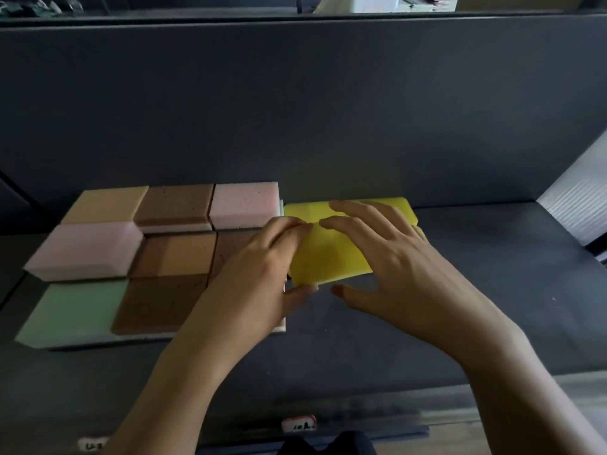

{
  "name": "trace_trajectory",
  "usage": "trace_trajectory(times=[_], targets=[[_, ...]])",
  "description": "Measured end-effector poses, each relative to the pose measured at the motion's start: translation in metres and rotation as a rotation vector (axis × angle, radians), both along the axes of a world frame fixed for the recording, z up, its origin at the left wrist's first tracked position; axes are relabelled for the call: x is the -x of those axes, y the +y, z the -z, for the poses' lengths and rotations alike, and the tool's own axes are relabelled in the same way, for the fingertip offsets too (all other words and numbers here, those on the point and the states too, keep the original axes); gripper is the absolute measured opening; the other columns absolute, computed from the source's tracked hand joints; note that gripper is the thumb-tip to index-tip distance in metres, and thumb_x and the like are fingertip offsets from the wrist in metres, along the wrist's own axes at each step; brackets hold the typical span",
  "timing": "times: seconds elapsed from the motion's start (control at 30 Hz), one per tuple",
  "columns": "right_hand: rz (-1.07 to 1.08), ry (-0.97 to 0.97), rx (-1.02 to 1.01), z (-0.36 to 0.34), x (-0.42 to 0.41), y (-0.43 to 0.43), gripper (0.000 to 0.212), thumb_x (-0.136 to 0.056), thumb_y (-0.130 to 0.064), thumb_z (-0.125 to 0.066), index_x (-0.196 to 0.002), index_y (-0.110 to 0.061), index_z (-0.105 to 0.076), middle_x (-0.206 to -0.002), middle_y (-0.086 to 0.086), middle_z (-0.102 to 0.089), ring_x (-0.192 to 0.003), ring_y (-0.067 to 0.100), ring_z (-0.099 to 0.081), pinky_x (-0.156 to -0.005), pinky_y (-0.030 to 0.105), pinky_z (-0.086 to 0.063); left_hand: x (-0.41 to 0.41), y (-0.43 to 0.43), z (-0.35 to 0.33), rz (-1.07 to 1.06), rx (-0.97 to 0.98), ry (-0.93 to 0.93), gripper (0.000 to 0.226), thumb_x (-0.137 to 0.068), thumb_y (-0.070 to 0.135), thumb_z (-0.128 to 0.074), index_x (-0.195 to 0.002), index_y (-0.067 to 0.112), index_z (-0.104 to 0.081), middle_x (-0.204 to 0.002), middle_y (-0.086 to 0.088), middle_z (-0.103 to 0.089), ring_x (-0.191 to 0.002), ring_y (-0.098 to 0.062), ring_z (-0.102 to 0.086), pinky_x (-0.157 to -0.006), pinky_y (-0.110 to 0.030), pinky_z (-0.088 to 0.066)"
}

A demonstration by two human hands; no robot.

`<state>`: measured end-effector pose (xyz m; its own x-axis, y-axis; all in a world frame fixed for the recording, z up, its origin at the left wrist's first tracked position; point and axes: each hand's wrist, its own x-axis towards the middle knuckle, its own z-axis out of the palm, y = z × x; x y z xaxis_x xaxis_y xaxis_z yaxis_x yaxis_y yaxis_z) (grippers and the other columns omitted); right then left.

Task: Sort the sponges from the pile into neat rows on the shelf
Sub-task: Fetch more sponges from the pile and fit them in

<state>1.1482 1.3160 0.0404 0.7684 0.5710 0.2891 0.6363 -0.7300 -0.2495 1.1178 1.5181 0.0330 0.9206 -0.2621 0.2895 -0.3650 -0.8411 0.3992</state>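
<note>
Two tags: white, handwritten, on the shelf (492, 290) front edge; right tag (299, 423) starts "10", left tag (90, 444) is too blurred to read.
Left hand (262, 267): fingers and thumb clamp the near yellow sponge (328, 261) at its left end.
Right hand (387, 254): fingers spread, flat on that sponge.
Far yellow sponge (371, 205): one, touching behind.
Rows, left: three brown sponges (175, 201), two pink sponges (244, 201), two orange sponges (105, 201), one green sponge (72, 310).

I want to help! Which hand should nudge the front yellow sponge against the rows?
Right hand, probably: it rests on the yellow rectangular foam sponge nearer its free side; the left hand grips the side by the rows.
</note>
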Motion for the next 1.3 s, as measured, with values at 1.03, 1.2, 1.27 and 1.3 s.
trace_trajectory(times=[1.03, 1.2, 1.27, 1.3], targets=[[0.101, 0.041, 0.117, 0.022, -0.078, 0.026, 0.055, -0.089, -0.044, -0.066, -0.139, -0.038, -0.045, -0.148, -0.013, -0.040, -0.134, 0.017, -0.034, -0.089, 0.029, -0.044, -0.055, 0.046, 0.013, -0.144, -0.260, -0.014, 0.048, -0.088, 0.024, -0.064, -0.133, 0.013, -0.055, -0.144, -0.001, -0.047, -0.132, -0.022, -0.044, -0.103, -0.040, -0.044], [0.117, 0.043, 0.141, 0.028, -0.087, 0.034, 0.056, -0.090, -0.044, -0.064, -0.142, -0.037, -0.042, -0.150, -0.012, -0.038, -0.136, 0.017, -0.034, -0.091, 0.031, -0.046, -0.056, 0.047, 0.014, -0.133, -0.246, 0.009, 0.048, -0.087, 0.018, -0.067, -0.133, 0.013, -0.055, -0.145, -0.003, -0.047, -0.135, -0.023, -0.041, -0.104, -0.037, -0.040], [0.122, 0.041, 0.140, 0.031, -0.090, 0.036, 0.056, -0.090, -0.043, -0.065, -0.142, -0.037, -0.043, -0.150, -0.011, -0.039, -0.136, 0.018, -0.034, -0.092, 0.033, -0.046, -0.055, 0.047, 0.013, -0.136, -0.240, 0.013, 0.050, -0.086, 0.017, -0.067, -0.134, 0.013, -0.055, -0.146, -0.003, -0.047, -0.135, -0.023, -0.041, -0.104, -0.036, -0.039], [0.123, 0.040, 0.136, 0.032, -0.091, 0.037, 0.056, -0.090, -0.043, -0.065, -0.141, -0.036, -0.043, -0.149, -0.011, -0.039, -0.137, 0.018, -0.035, -0.094, 0.034, -0.046, -0.055, 0.047, 0.013, -0.137, -0.235, 0.016, 0.049, -0.087, 0.017, -0.066, -0.135, 0.013, -0.054, -0.146, -0.003, -0.047, -0.136, -0.023, -0.041, -0.105, -0.036, -0.039]])
